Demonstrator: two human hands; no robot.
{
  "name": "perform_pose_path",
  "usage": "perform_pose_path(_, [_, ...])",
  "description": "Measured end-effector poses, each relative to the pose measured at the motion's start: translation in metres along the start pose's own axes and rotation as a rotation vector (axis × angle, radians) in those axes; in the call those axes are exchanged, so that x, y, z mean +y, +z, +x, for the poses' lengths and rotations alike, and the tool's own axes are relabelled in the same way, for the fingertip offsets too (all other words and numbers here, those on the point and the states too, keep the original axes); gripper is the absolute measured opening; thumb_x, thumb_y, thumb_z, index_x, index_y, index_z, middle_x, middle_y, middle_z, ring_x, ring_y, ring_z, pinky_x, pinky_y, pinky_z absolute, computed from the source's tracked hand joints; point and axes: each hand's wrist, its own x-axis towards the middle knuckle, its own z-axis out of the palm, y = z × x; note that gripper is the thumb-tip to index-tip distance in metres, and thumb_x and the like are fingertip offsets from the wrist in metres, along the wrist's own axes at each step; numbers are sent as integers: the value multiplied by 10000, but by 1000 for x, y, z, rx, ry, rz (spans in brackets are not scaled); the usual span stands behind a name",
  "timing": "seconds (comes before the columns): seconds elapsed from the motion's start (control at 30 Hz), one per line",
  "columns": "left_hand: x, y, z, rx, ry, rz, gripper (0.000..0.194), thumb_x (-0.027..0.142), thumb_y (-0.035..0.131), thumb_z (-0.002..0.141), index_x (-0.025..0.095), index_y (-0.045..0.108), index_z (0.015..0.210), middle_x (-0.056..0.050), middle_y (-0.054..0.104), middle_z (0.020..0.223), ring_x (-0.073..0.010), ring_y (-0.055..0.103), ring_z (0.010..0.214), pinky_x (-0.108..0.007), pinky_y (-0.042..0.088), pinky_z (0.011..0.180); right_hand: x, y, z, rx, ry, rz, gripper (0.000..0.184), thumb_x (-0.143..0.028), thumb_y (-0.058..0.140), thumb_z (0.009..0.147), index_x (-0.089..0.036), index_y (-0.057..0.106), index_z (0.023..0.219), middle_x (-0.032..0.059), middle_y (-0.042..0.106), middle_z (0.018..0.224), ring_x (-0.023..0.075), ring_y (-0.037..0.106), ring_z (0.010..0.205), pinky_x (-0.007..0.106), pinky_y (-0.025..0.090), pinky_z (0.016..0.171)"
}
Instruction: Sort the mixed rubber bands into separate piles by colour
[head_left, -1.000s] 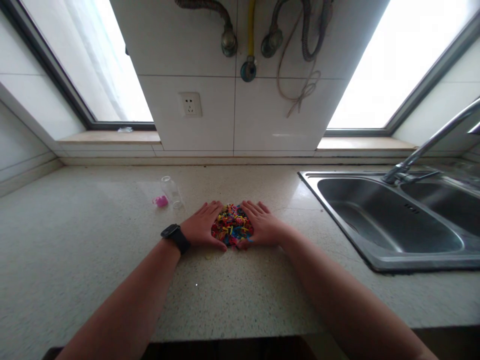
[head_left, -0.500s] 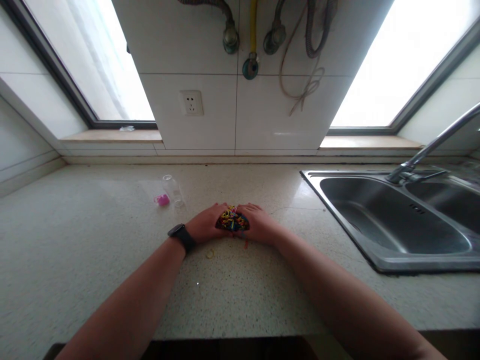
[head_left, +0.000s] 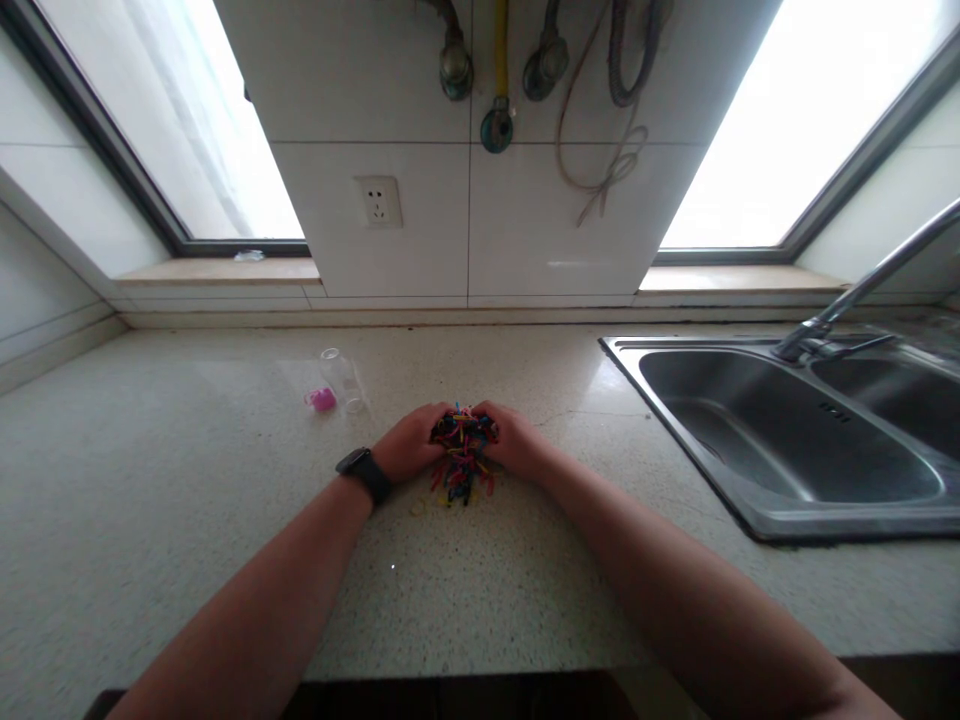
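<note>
Right, the clump of little rubber bands (head_left: 465,432) is sitting smack between the left hand (head_left: 414,440) and the right hand (head_left: 514,440), touching both, on the speckled tabletop (head_left: 480,590). Both hands are curled in and gripping it from either side. It's a messy tangle: red, pink, blue, yellow, some really dark bits, with loose strands trailing out below the hands toward the person's side.
</note>
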Motion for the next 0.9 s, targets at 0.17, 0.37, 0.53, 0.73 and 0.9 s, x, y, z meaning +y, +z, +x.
perform_pose_path(0.17, [8, -4, 1, -19, -23, -137, 266, 364, 602, 872, 179, 570, 1061, -71, 652, 1015, -232, 596, 927, -365, 458, 841, 4, 5, 1, 89, 35, 123, 301, -312, 655, 800, -187, 593, 1066, 28, 675, 884, 148, 565, 735, 258, 418, 675])
perform_pose_path(0.37, [10, -12, -1, -63, -11, -190, 436, 474, 587, 880, 202, 557, 1219, -92, 645, 1137, -256, 591, 1031, -405, 447, 923, -2, -5, 1, 45, 5, 82, 260, -331, 599, 863, -200, 597, 1087, 46, 675, 935, 159, 582, 782, 280, 446, 709])
perform_pose_path(0.53, [1, -28, -7, -138, 81, 64, 736, 602, 696, 744, 231, 499, 1349, -115, 585, 1275, -302, 523, 1167, -453, 361, 1031, -9, -32, -4, -129, -114, -120, 425, -437, 632, 846, -213, 584, 1204, 96, 648, 1119, 238, 575, 1042, 381, 432, 910])
perform_pose_path(0.73, [-19, -33, -25, -202, -36, 265, 1097, 756, 710, 567, 192, 376, 1446, -165, 462, 1396, -371, 410, 1269, -520, 272, 1093, -1, -54, -17, -256, -26, -266, 868, -701, 699, 656, -185, 520, 1331, 157, 565, 1252, 331, 532, 1142, 461, 439, 946])
perform_pose_path(0.9, [-12, -29, -28, -210, -52, 262, 1013, 725, 740, 549, 204, 469, 1373, -141, 500, 1269, -339, 472, 1169, -475, 356, 1049, -4, -52, -22, -297, -5, -273, 787, -603, 773, 616, -214, 574, 1270, 123, 596, 1130, 285, 599, 988, 399, 470, 862])
